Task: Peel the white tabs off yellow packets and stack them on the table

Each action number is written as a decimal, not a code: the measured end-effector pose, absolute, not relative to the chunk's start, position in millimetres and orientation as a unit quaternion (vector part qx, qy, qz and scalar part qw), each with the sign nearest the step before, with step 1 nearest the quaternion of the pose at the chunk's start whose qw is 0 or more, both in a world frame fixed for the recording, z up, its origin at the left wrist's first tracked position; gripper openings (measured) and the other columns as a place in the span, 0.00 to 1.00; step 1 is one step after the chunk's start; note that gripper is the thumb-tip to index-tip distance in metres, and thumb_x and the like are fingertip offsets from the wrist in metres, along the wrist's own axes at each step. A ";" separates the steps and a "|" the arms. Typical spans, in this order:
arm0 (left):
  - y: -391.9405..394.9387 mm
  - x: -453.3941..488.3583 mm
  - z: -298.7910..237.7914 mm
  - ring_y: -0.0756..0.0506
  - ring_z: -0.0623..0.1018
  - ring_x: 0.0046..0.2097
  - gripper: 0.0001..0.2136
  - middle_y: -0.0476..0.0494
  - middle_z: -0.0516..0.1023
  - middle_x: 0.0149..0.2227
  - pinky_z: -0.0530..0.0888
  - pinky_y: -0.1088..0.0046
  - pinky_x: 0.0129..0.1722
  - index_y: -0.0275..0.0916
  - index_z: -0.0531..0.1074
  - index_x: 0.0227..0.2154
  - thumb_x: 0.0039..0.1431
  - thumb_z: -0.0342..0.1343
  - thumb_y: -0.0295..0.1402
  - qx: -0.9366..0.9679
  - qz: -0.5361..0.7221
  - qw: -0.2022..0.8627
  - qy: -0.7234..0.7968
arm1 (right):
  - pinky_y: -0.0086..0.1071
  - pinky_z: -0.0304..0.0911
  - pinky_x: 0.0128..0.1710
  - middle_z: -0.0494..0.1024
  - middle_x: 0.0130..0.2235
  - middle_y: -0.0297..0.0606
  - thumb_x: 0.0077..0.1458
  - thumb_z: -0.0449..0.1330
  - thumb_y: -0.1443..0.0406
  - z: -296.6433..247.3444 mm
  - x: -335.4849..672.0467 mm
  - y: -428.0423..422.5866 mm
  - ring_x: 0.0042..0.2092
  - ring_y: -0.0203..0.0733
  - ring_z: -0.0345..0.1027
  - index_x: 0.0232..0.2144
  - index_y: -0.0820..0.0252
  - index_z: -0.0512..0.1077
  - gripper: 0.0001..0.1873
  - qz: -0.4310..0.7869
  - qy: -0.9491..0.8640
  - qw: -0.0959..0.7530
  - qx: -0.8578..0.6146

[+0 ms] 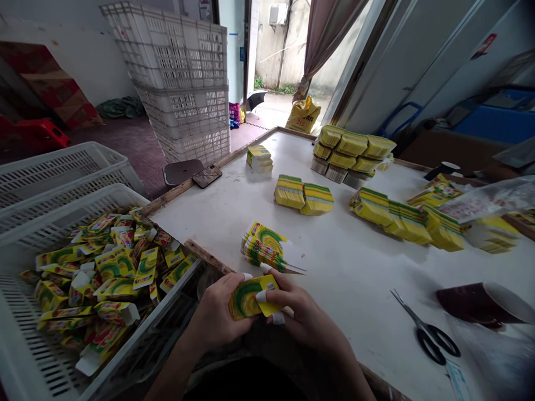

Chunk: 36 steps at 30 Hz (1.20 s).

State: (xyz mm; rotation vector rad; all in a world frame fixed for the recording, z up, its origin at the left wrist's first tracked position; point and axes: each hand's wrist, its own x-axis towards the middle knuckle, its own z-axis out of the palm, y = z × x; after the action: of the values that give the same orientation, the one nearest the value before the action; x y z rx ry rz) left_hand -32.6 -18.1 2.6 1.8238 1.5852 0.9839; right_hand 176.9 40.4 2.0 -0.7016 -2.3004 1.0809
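Between my two hands, just off the table's near edge, is a small yellow and green carton point(246, 298). My left hand point(219, 309) grips its left side, thumb along the top. My right hand point(292, 306) pinches the right end by a yellow flap; white coverings wrap several fingertips. Right beyond my hands lies a stack of flat cartons point(264, 245) of the same print. To my left, a white plastic crate point(20, 312) holds a heap of folded-up cartons point(112, 273).
Bundles of flat cartons point(303, 195) lie across the white table point(326, 262), with a taller pile point(351, 150) at the back. Black-handled scissors point(428, 331) and a dark cup point(472, 303) are at right. A phone point(207, 176) rests at the left edge. Stacked crates point(184, 83) stand behind.
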 end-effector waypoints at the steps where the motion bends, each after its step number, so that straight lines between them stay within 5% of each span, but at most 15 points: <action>1: -17.5 -32.4 3.0 0.41 0.79 0.43 0.23 0.44 0.79 0.42 0.76 0.66 0.43 0.40 0.69 0.46 0.44 0.65 0.30 0.673 0.365 0.257 0.589 | 0.39 0.65 0.56 0.60 0.66 0.49 0.58 0.58 0.72 1.9 174.7 38.2 0.62 0.50 0.64 0.48 0.55 0.74 0.17 0.393 -0.842 0.254 -0.268; 5: -14.9 -30.6 2.5 0.39 0.78 0.45 0.24 0.41 0.78 0.43 0.75 0.61 0.45 0.40 0.68 0.46 0.43 0.64 0.28 0.680 0.365 0.228 0.593 | 0.47 0.58 0.62 0.49 0.70 0.50 0.57 0.58 0.70 -9.5 162.5 26.7 0.68 0.55 0.50 0.63 0.55 0.58 0.32 0.400 -0.812 0.293 -0.308; 8: -15.0 -26.8 -0.1 0.38 0.77 0.47 0.24 0.40 0.77 0.45 0.75 0.61 0.47 0.40 0.67 0.47 0.44 0.63 0.28 0.685 0.361 0.230 0.590 | 0.46 0.61 0.60 0.56 0.68 0.50 0.61 0.56 0.64 -22.5 156.5 23.7 0.66 0.54 0.55 0.68 0.55 0.46 0.37 0.457 -0.751 0.344 -0.330; 11: -16.0 -21.9 -4.2 0.38 0.77 0.47 0.24 0.40 0.77 0.45 0.76 0.61 0.47 0.40 0.66 0.48 0.44 0.60 0.25 0.684 0.363 0.219 0.594 | 0.45 0.61 0.60 0.66 0.62 0.48 0.65 0.50 0.64 -30.3 149.7 25.6 0.63 0.51 0.61 0.64 0.55 0.53 0.26 0.432 -0.711 0.401 -0.384; 14: -16.7 -20.5 -7.7 0.39 0.78 0.46 0.23 0.40 0.77 0.44 0.76 0.61 0.46 0.40 0.66 0.47 0.45 0.60 0.25 0.678 0.366 0.207 0.603 | 0.45 0.60 0.59 0.69 0.59 0.48 0.62 0.53 0.64 -30.1 141.2 27.6 0.61 0.52 0.63 0.60 0.57 0.59 0.24 0.387 -0.714 0.428 -0.397; 18: -17.7 -21.2 -10.8 0.39 0.77 0.47 0.22 0.40 0.76 0.45 0.76 0.61 0.47 0.40 0.66 0.48 0.48 0.60 0.28 0.678 0.362 0.217 0.602 | 0.36 0.69 0.44 0.75 0.47 0.42 0.58 0.59 0.62 -25.3 132.9 30.4 0.45 0.46 0.72 0.51 0.55 0.65 0.19 0.419 -0.691 0.448 -0.382; 23: -18.1 -15.7 -16.7 0.37 0.73 0.53 0.28 0.38 0.73 0.51 0.73 0.56 0.53 0.41 0.63 0.54 0.48 0.62 0.27 0.698 0.358 0.183 0.593 | 0.32 0.66 0.33 0.73 0.31 0.32 0.56 0.58 0.66 -22.9 127.2 35.5 0.32 0.40 0.68 0.35 0.55 0.67 0.03 0.406 -0.641 0.481 -0.439; 27: -17.8 -14.2 -21.5 0.35 0.72 0.53 0.26 0.37 0.74 0.50 0.72 0.52 0.53 0.39 0.64 0.53 0.49 0.61 0.28 0.697 0.354 0.138 0.608 | 0.33 0.67 0.35 0.73 0.33 0.33 0.54 0.58 0.67 -19.9 126.4 35.8 0.34 0.41 0.69 0.35 0.55 0.67 0.05 0.381 -0.645 0.488 -0.449; 31: -19.0 -19.8 -24.7 0.35 0.75 0.48 0.22 0.37 0.77 0.44 0.74 0.53 0.49 0.37 0.68 0.49 0.48 0.60 0.28 0.685 0.356 0.125 0.624 | 0.37 0.69 0.43 0.74 0.44 0.39 0.48 0.65 0.66 -17.0 126.2 33.8 0.44 0.46 0.71 0.50 0.55 0.64 0.27 0.380 -0.717 0.429 -0.397; 36: -21.7 -23.8 -24.1 0.36 0.77 0.45 0.19 0.38 0.78 0.42 0.75 0.54 0.47 0.38 0.69 0.46 0.48 0.58 0.27 0.679 0.358 0.141 0.625 | 0.39 0.69 0.47 0.72 0.43 0.39 0.51 0.61 0.69 -14.4 123.1 35.7 0.45 0.46 0.70 0.46 0.53 0.69 0.18 0.370 -0.733 0.423 -0.382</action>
State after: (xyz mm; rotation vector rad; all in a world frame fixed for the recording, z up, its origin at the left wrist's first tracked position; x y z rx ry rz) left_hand -23.8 -21.7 -24.1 1.9603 1.8056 1.0332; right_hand 123.1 35.7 -14.4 -0.9565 -1.8348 0.9270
